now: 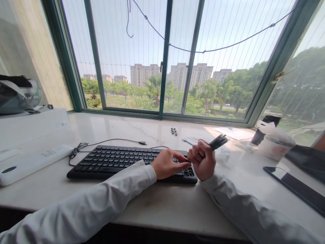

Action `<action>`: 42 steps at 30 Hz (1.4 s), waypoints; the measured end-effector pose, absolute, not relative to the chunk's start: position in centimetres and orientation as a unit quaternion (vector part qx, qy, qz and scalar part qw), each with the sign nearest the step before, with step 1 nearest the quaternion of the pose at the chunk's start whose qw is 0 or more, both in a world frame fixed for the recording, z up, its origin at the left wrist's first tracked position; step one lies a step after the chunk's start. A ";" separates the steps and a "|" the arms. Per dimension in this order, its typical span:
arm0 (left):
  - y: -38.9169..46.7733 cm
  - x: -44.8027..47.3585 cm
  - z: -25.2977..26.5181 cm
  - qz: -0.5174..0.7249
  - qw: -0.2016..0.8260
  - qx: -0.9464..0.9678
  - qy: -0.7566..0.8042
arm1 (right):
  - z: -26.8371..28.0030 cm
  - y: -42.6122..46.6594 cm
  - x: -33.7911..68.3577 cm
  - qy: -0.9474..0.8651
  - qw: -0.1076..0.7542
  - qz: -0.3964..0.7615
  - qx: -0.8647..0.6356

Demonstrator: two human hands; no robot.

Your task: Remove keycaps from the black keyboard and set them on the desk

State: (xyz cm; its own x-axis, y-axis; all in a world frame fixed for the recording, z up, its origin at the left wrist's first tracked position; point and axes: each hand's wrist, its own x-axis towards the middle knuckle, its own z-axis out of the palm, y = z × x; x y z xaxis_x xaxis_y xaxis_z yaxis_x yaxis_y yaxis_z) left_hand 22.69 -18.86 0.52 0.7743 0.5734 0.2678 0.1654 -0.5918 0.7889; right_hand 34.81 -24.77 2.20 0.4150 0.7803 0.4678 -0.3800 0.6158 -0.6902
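Note:
A black keyboard (114,162) lies across the table in front of me. My left hand (169,164) is over its right part, with thumb and forefinger closed around a small dark piece that I cannot make out clearly. Right beside those fingertips is my right hand (204,161), in a fist around a dark flat tool (218,142) whose jagged end sticks out up and to the right. Below the fingers, bare key sockets (188,172) show in the number pad. Several loose black keycaps (174,131) lie behind the keyboard.
A cable with a USB plug (142,143) trails behind the keyboard. On the left are a long white device (35,162), a white box (33,123) and a helmet (20,93). A phone (296,188), a bagged tub (275,145) and paper (236,133) lie right, below windows.

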 end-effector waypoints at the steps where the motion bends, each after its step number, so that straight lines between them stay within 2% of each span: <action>1: -18.8 22.7 0.5 0.252 0.414 0.847 0.221 | 2.3 -24.8 34.9 -0.400 0.804 0.367 -0.244; 13: -18.2 23.1 0.9 0.245 0.536 0.760 0.275 | 3.0 -24.7 35.8 -0.411 0.782 0.417 -0.215; 21: -18.1 23.1 1.0 0.238 0.613 0.709 0.255 | 3.2 -24.4 36.0 -0.405 0.774 0.422 -0.242; 27: -18.3 23.0 1.0 0.272 0.551 0.753 0.235 | 3.0 -24.1 36.5 -0.389 0.771 0.450 -0.227; 42: -18.6 22.7 0.9 0.372 0.396 0.809 0.223 | 2.6 -23.5 37.7 -0.254 0.738 0.614 -0.116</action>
State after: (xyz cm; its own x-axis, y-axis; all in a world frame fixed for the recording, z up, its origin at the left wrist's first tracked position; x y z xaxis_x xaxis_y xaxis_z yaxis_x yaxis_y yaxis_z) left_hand 22.70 -18.55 0.86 0.6240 0.6555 0.4254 0.0660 -0.5867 0.8071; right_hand 37.66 -23.50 2.61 0.1160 0.9658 0.2320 -0.8478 0.2179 -0.4834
